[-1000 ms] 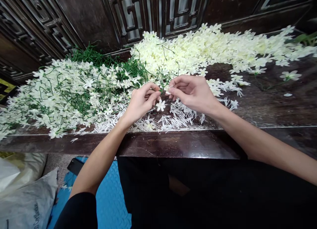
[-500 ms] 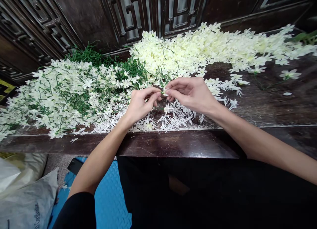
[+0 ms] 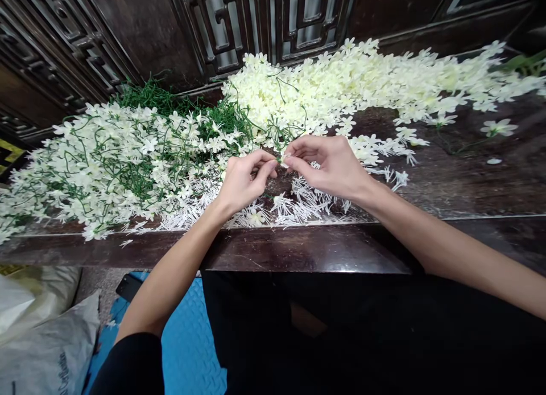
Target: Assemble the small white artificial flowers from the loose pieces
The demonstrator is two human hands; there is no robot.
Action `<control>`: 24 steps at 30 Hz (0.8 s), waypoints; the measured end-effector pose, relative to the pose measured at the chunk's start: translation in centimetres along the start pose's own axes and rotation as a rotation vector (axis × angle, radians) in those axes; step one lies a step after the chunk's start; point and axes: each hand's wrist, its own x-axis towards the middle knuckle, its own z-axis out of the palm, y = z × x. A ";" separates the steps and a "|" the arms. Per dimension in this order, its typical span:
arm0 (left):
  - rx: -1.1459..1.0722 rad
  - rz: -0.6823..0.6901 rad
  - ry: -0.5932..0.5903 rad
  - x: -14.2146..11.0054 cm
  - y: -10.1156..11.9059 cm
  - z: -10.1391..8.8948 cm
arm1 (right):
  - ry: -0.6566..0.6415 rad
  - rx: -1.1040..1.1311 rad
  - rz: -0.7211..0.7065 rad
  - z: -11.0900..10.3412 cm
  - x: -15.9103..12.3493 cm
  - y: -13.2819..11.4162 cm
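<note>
My left hand [image 3: 245,181] and my right hand [image 3: 330,166] meet over the middle of the dark wooden bench, fingertips almost touching. Between them is a small artificial flower [image 3: 282,160], white with a bit of green. The left thumb and forefinger pinch its green side, and the right fingers close on its pale side; much of it is hidden. Below the hands lie loose white stamens [image 3: 305,204] in bundles. To the left spreads a heap of white flowers on green stems [image 3: 115,156]. Behind the right hand is a pile of cream flower heads [image 3: 341,87].
Bare green stems [image 3: 149,96] are heaped at the back left. A stemmed flower [image 3: 499,127] lies apart on the right of the wooden bench [image 3: 447,190]. Carved panels [image 3: 222,25] rise behind. Down left are a phone [image 3: 128,287], pale sacks [image 3: 51,349] and a blue mat [image 3: 191,332].
Both hands stay almost in place, still pinching the small flower, with only slight finger movement. A white blossom seen under the right fingers before no longer shows there.
</note>
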 end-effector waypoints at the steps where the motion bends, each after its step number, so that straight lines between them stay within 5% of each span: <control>1: 0.012 0.011 0.001 0.0 0.0 0.0 | 0.000 0.006 -0.001 0.0 0.0 -0.1; 11: 0.123 0.135 -0.019 0.0 0.3 -0.2 | -0.014 -0.006 -0.065 -0.1 0.0 0.1; 24: 0.138 0.094 -0.035 0.1 0.7 -0.6 | -0.041 0.000 -0.025 -0.2 -0.2 -0.5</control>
